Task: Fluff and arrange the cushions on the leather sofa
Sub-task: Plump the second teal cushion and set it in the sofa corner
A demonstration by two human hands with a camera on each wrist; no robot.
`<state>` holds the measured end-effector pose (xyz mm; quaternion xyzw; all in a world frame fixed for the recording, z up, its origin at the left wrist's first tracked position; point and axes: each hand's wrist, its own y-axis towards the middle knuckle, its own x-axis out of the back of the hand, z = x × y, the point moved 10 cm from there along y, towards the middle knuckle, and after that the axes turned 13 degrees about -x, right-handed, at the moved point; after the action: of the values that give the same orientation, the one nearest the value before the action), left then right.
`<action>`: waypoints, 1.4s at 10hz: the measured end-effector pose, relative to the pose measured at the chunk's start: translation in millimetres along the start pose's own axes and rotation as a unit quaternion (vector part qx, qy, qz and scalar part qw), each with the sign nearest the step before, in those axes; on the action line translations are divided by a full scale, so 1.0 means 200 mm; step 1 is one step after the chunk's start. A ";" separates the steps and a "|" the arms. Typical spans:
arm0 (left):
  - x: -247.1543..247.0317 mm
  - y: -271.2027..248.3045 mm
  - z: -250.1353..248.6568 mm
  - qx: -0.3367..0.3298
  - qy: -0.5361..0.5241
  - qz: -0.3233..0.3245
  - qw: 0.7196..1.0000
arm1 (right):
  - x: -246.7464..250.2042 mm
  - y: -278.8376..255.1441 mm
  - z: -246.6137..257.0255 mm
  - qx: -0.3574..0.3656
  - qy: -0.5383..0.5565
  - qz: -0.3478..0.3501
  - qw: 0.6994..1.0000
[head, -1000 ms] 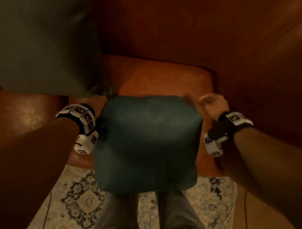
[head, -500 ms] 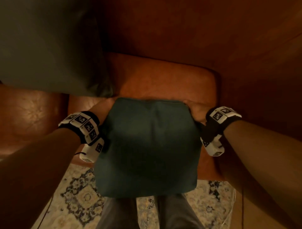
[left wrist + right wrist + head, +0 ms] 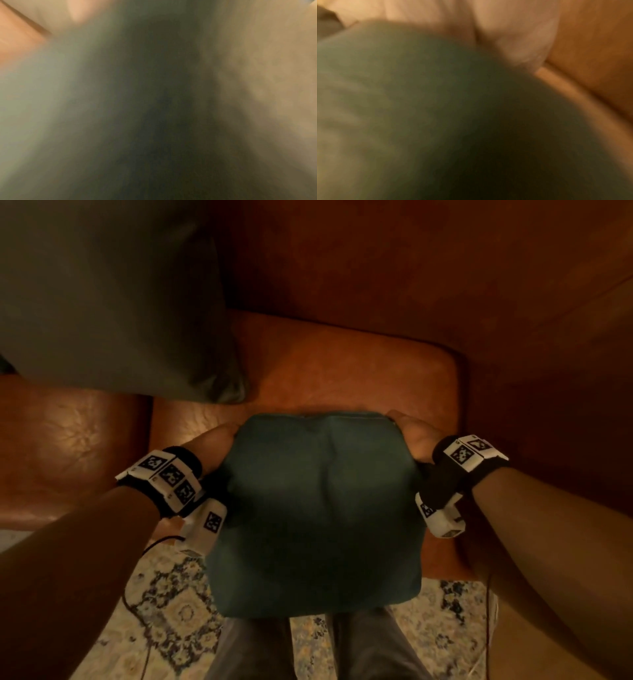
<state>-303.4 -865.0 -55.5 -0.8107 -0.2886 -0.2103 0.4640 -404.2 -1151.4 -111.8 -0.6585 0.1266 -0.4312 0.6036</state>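
Far left, upper: a large olive cushion (image 3: 113,302) is seen propped against the back of a brown leather armchair (image 3: 342,371), its lower corner overhanging the seat.

Left hand (image 3: 212,440): set against the upper left corner of the teal cushion (image 3: 318,515). The corner is pinched between the thumb side on the near face and the fingers behind it. Whether those fingers are spread cannot be told, as they are hidden in the head view. In the left wrist view only blurred cloth and one pale fingertip (image 3: 77,10) are made out. A marker band (image 3: 168,477) is worn at this wrist.

Centre: the teal cushion is held upright between both hands, in front of the seat and clear of it. Its top edge is drawn narrower than its base, and a shallow crease runs down the middle. The lower edge hangs over a patterned rug (image 3: 178,611) and the person's grey trousers (image 3: 370,645).

Right hand (image 3: 416,436): closed round the upper right corner. In the right wrist view, blurred fingers (image 3: 522,40) are seen lying close together, pressed into the cloth. A second marker band (image 3: 469,453) is worn here.

Far right: the armchair's side rises in shadow.
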 end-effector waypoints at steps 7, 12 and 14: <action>0.05 0.05 0.05 -0.205 0.257 0.115 0.937 | -0.05 -0.08 -0.16 -0.041 0.197 0.090 0.975; -0.07 -0.05 0.59 0.110 -0.438 -0.227 0.863 | -0.61 -0.54 0.51 0.122 -0.343 -0.016 0.931; 0.14 0.19 0.36 -0.093 -0.164 0.118 0.975 | -0.72 -0.31 0.56 0.087 -0.348 -0.026 0.933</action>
<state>-252.6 -810.2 -97.3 -0.9023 -0.2417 -0.0445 0.3542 -431.4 -961.2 -103.9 -0.7154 -0.1463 -0.1994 0.6535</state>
